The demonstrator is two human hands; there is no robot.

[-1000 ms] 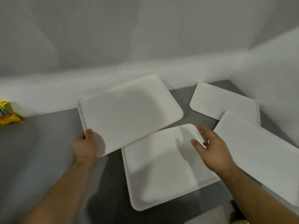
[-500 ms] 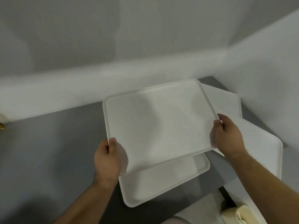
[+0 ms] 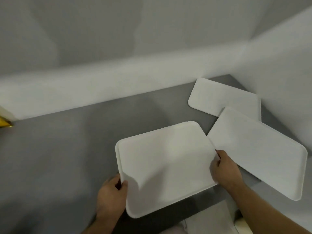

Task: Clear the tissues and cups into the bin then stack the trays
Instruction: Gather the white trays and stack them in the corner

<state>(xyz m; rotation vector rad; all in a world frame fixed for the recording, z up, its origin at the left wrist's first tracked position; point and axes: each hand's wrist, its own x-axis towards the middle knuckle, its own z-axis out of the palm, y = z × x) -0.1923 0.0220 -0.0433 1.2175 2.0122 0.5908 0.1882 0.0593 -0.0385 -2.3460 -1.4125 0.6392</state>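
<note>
A white tray (image 3: 167,166) lies flat on the grey table (image 3: 59,157) near its front edge, covering the tray it was set on. My left hand (image 3: 111,196) grips its near left edge, thumb on top. My right hand (image 3: 224,169) holds its right edge with curled fingers. Two more white trays lie to the right: one (image 3: 260,152) touches the held tray's right corner and juts past the table's front edge, and the other (image 3: 222,98) sits in the back right corner, partly under it. No tissues or cups are in view.
White walls close off the back and right side of the table. A yellow packet (image 3: 4,123) peeks in at the far left edge. Open grey tabletop stretches to the left. Something pale shows below the table's front edge at bottom right (image 3: 243,225).
The tray held in both hands has come down from above and now rests squarely on the lower tray, hiding it. The view has shifted, so both right-hand trays are in sight again.
</note>
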